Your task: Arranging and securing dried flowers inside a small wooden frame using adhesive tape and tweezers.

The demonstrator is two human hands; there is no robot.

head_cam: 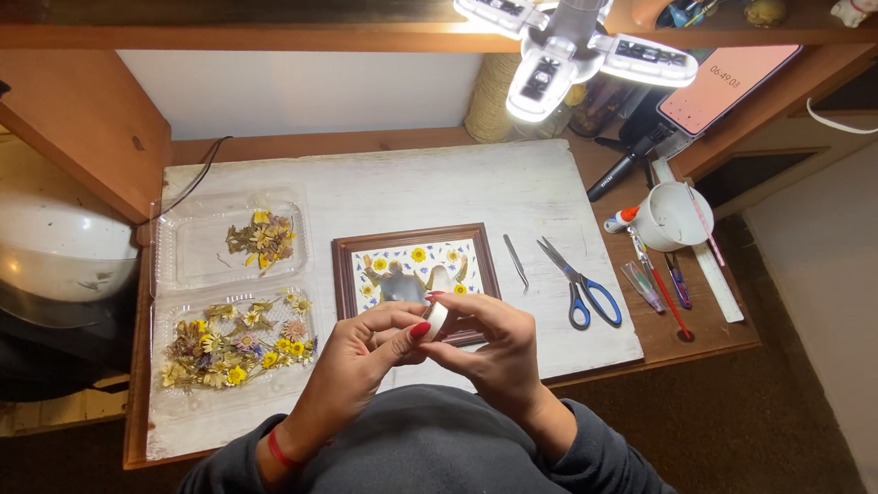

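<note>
1. Above the lower edge of the picture frame [416, 278], the left hand [365, 356] and the right hand [489, 350] meet around a small white object [436, 319]. Both hands are curled closed on it: the left thumb presses its side and the right fingers wrap over its top. What the object is, I cannot tell; it is mostly hidden.
2. To do this step well, I think the grip should be firm but light, with the object kept over the white board [386, 195] and not over the flower picture, so that nothing drops on the pressed flowers inside the frame.
3. The wrists could rest near the table edge for a steadier hold.
4. The upper clear tray [174, 246] holds a small heap of dried yellow and brown flowers.
5. The lower clear tray [168, 321] is fuller, with yellow, white and purple dried flowers spread along it.
6. The white cup [673, 217] at the right holds a thin pink stick.
7. Tweezers [516, 261] and scissors [581, 285] lie on the board, just right of the frame, apart from the hands.
</note>
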